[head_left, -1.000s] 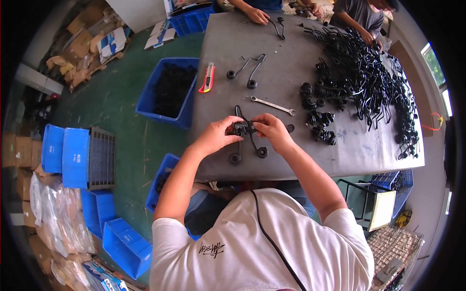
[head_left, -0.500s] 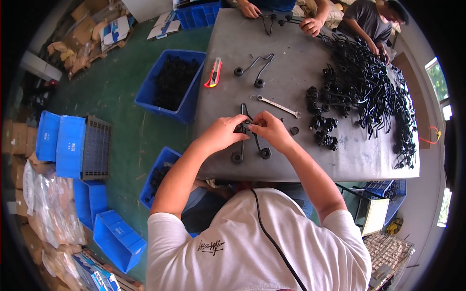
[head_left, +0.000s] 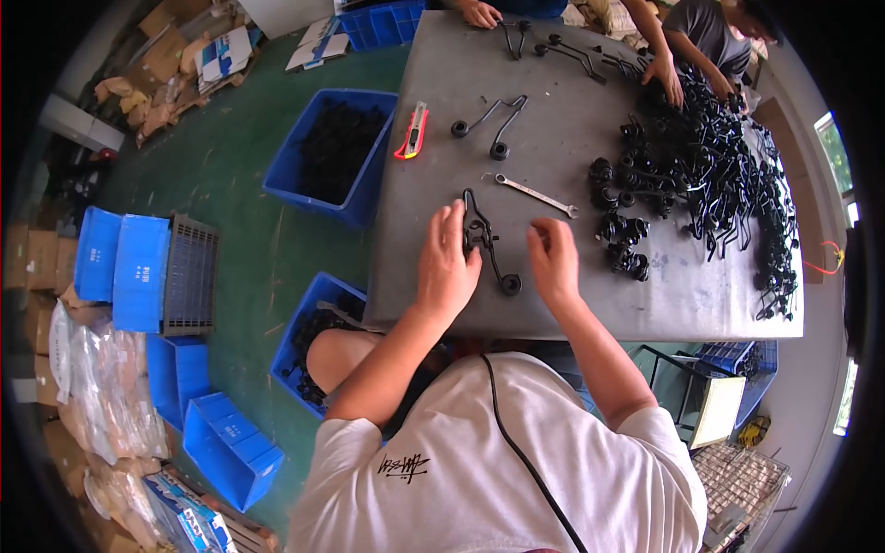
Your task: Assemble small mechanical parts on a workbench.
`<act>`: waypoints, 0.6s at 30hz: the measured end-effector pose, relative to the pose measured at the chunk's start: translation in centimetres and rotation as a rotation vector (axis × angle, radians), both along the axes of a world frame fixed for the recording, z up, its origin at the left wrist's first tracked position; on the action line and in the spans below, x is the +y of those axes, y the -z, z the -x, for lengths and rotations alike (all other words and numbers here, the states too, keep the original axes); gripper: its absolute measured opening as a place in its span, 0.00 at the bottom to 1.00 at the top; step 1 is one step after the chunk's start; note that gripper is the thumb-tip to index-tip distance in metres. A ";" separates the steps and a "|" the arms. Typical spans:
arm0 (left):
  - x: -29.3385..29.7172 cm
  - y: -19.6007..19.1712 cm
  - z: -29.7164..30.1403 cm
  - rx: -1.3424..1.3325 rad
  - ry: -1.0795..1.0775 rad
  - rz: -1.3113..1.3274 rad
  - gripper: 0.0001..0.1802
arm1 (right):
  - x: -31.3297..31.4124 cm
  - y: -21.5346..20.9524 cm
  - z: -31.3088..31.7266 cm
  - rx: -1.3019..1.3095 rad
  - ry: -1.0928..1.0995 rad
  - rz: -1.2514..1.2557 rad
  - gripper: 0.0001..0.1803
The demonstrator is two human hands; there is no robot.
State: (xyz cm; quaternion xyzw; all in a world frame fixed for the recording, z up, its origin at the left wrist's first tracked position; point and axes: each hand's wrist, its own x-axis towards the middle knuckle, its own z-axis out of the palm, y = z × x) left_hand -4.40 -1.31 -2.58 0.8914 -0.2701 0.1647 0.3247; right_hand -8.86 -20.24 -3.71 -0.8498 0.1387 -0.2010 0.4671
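While the left hand (head_left: 447,267) rests beside it, fingers (head_left: 454,221) touching its upper end, the black wire bracket (head_left: 484,241) lies on the grey table (head_left: 553,304) between both hands. The right hand (head_left: 553,258) hovers just beside it, fingers loosely spread, holding nothing. The bracket is thin bent rod with a round roller at its lower end.

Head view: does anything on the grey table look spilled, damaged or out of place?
Nothing stands out. The left hand rests on a black wire part, the right hand beside it. The spanner, utility knife and parts pile lie flat on the table.
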 end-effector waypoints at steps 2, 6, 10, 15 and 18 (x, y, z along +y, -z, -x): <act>0.1 1.6 0.5 -0.033 -0.197 0.211 0.38 | -2.1 0.6 1.9 -0.033 0.079 0.258 0.13; 0.5 2.1 1.1 0.094 -0.264 0.137 0.23 | -4.3 0.6 2.9 0.011 0.131 0.520 0.20; 0.1 2.0 0.6 0.077 -0.249 0.158 0.19 | -5.2 1.3 1.4 0.108 0.026 0.538 0.17; 0.5 1.4 0.2 0.179 -0.282 0.188 0.18 | -4.4 1.8 1.0 0.022 -0.166 0.465 0.11; 0.5 0.8 0.4 0.313 -0.291 0.270 0.19 | -1.8 1.1 1.4 0.031 -0.218 0.434 0.11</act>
